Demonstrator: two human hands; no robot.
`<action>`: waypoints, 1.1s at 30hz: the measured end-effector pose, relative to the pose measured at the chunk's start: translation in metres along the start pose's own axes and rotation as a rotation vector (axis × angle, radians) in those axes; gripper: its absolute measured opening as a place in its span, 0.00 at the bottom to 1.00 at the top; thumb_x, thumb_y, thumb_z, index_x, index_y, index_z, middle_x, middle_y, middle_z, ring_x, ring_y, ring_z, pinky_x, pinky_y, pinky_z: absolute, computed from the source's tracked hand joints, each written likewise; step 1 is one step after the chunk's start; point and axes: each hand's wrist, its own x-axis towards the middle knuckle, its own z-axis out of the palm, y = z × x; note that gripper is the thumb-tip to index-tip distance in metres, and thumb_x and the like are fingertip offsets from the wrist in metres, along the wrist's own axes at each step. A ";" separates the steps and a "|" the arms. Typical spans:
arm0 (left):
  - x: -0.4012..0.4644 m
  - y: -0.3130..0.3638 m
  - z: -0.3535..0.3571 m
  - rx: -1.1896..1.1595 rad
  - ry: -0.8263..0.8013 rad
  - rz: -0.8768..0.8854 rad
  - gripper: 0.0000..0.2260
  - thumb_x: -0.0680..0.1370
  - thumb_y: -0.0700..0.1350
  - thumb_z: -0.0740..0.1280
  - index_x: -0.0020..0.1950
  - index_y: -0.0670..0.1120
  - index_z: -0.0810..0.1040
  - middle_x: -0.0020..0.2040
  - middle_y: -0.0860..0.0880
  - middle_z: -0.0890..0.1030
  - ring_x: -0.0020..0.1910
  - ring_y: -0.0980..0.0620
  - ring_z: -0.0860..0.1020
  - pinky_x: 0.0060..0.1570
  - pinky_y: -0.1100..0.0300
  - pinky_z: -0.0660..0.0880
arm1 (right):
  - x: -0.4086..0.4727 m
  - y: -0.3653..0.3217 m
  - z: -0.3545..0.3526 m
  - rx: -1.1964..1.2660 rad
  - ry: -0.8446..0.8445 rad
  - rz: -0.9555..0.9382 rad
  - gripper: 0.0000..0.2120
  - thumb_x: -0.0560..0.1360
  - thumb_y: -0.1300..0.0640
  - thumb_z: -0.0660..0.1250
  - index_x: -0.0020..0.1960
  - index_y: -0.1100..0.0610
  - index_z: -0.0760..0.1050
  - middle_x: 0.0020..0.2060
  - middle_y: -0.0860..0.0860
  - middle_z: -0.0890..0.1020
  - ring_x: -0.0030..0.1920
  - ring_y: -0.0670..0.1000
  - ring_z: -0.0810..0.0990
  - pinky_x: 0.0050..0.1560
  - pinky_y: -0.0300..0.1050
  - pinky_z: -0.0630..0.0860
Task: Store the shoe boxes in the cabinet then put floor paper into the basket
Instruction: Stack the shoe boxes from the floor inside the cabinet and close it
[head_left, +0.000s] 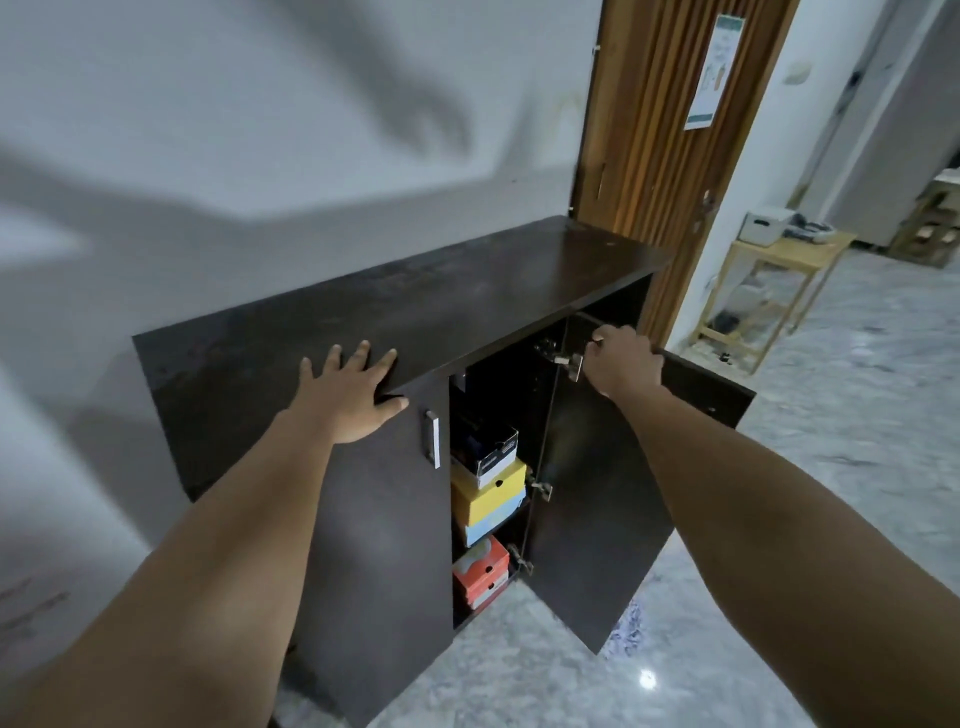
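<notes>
Shoe boxes stacked inside the dark cabinet (395, 306), seen through its open right half. Uppermost, a black-and-white box (488, 447), tilted; directly beneath and touching it, a yellow box (485, 493) with a pale blue lower part; lowest, near the cabinet floor, an orange-red box (480, 571). The right door (597, 499) stands swung outward, its hinges showing along the inner edge. The left door (384, 519) is closed, a metal handle (432, 439) near its upper right corner. Left hand (353, 395): grip spread, palm flat on the front edge of the cabinet top, thumb hooked over onto the left door. Right hand (621, 361): grip curled and pressed around the top edge of the right door. Behind the cabinet, a white wall (234, 130); to its right, a slatted wooden door (665, 130); farther right, a light wooden side table (779, 291) on the marbled floor (831, 467).
</notes>
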 end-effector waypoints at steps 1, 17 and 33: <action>0.008 0.004 -0.001 0.009 -0.001 0.026 0.36 0.79 0.71 0.52 0.81 0.61 0.42 0.84 0.49 0.44 0.82 0.39 0.46 0.76 0.31 0.48 | 0.007 0.017 -0.011 -0.072 0.029 0.048 0.19 0.83 0.48 0.56 0.69 0.55 0.74 0.66 0.59 0.76 0.68 0.64 0.73 0.68 0.68 0.69; 0.038 0.018 0.005 -0.020 0.033 0.095 0.39 0.78 0.69 0.57 0.82 0.58 0.42 0.83 0.48 0.45 0.81 0.36 0.45 0.74 0.28 0.46 | -0.080 0.097 -0.004 0.601 -0.293 0.402 0.14 0.84 0.51 0.61 0.57 0.59 0.80 0.57 0.58 0.81 0.50 0.56 0.82 0.55 0.55 0.75; 0.039 0.017 0.004 -0.084 0.025 0.093 0.41 0.76 0.67 0.60 0.82 0.57 0.44 0.83 0.47 0.46 0.81 0.35 0.43 0.74 0.28 0.43 | -0.073 -0.124 0.123 0.444 -0.144 0.195 0.14 0.81 0.59 0.62 0.63 0.59 0.80 0.55 0.61 0.85 0.56 0.65 0.83 0.57 0.56 0.81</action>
